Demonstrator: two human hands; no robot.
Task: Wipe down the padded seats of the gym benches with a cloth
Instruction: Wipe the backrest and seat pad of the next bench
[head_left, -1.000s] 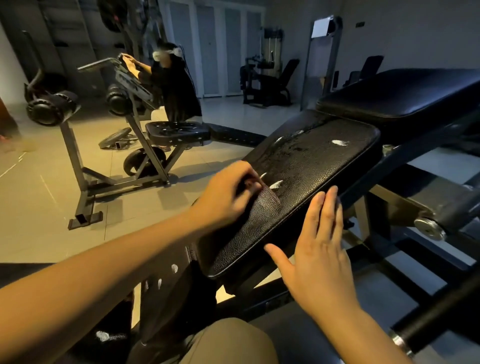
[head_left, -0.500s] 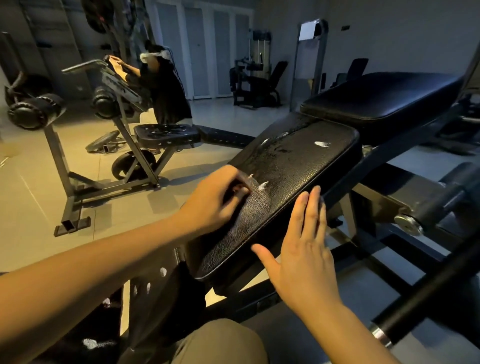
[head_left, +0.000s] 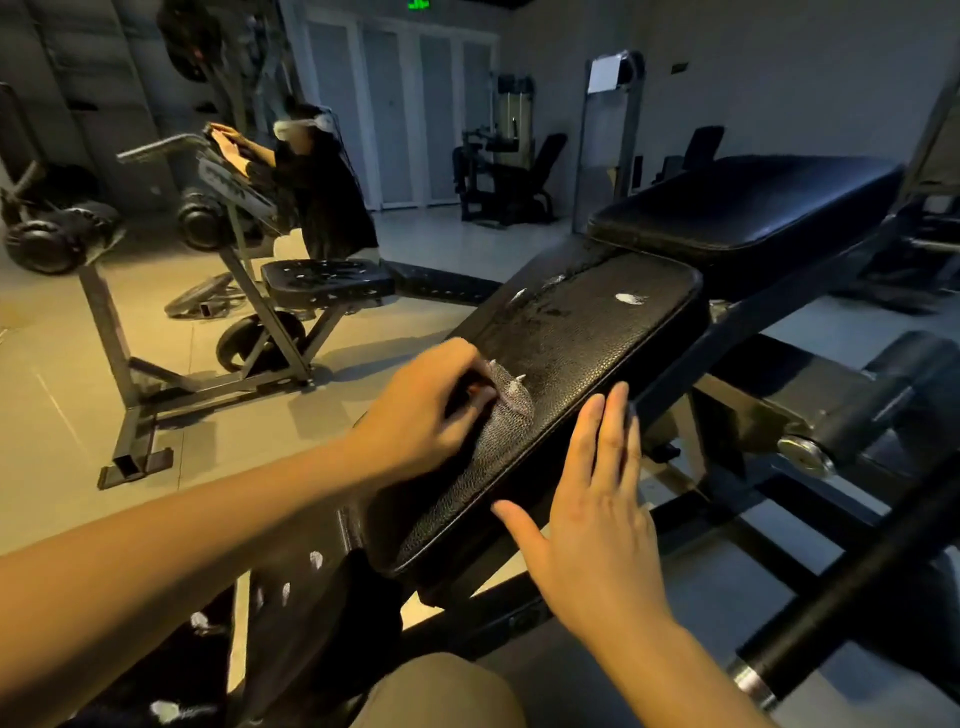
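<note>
A black padded bench seat (head_left: 582, 332) slopes up and away from me, its textured surface marked by a white smear (head_left: 629, 299). Behind it sits the bench's smooth black back pad (head_left: 753, 208). My left hand (head_left: 421, 410) pinches a small grey cloth (head_left: 514, 402) with curled fingers against the seat's near left part. At the seat's right edge my right hand (head_left: 597, 514) lies flat, fingers straight and together, thumb spread.
The bench's black steel frame and a round bar (head_left: 831, 597) run to my right and below. On the tiled floor to the left stands another machine with a black seat (head_left: 327, 275), where a person (head_left: 311, 176) in dark clothes works. More machines stand by the back wall.
Both hands stay at almost the same spots on the seat; the left hand shifts the cloth only slightly. The view has swung a little.
</note>
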